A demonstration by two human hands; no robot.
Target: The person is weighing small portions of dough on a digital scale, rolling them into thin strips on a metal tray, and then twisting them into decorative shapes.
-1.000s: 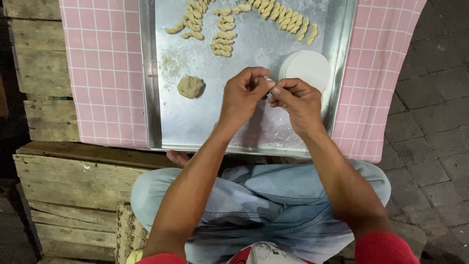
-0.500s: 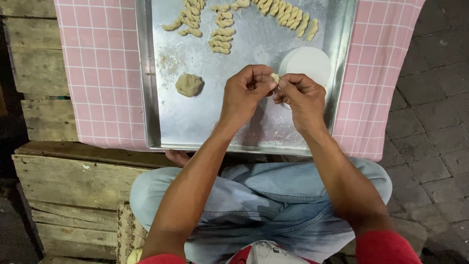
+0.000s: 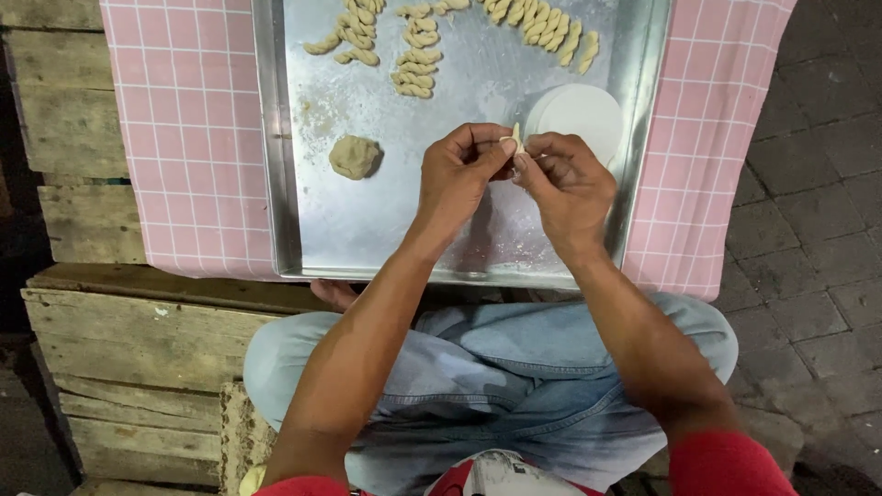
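Note:
Over a metal tray (image 3: 386,230), my left hand (image 3: 459,179) and my right hand (image 3: 570,184) meet fingertip to fingertip, both pinching a small pale dumpling (image 3: 516,138). Just beyond my right hand lies a stack of round white wrappers (image 3: 579,112). A lump of tan filling (image 3: 354,156) sits on the tray to the left of my left hand. Several folded dumplings (image 3: 418,64) lie in rows along the tray's far edge.
The tray rests on a pink checked cloth (image 3: 184,138) spread over wooden crates (image 3: 101,340). My knees in blue jeans (image 3: 478,367) are below the tray. Grey paving stones (image 3: 808,211) lie to the right.
Both hands have stayed together over the tray, working the dumpling between the fingertips; the dumpling now stands up more visibly between them.

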